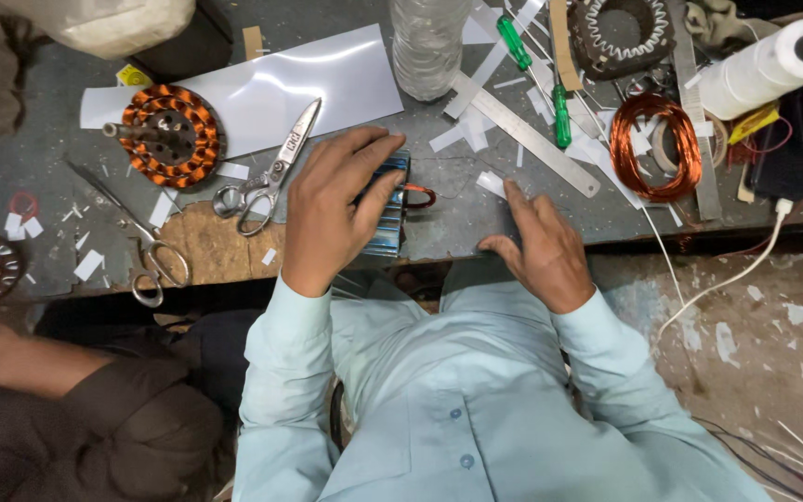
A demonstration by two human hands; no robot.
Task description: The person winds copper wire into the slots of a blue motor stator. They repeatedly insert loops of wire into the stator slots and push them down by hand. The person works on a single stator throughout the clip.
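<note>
While our left hand (pixel 332 209) clamps the ridged metal block (pixel 388 216) at the bench edge, our open right hand (pixel 536 246) fingers a white paper slip (pixel 492 183).

You have two pairs of scissors on the bench: a large pair (pixel 271 172) and a thin pair (pixel 132 232). Two green-handled screwdrivers (pixel 514 42) (pixel 561 116) lie near one steel ruler (pixel 524 135). You can count one loose copper wire coil (pixel 654 144), one wound stator (pixel 171 135), one plastic bottle (pixel 427 46) and one spool of white thread (pixel 764 67).
</note>
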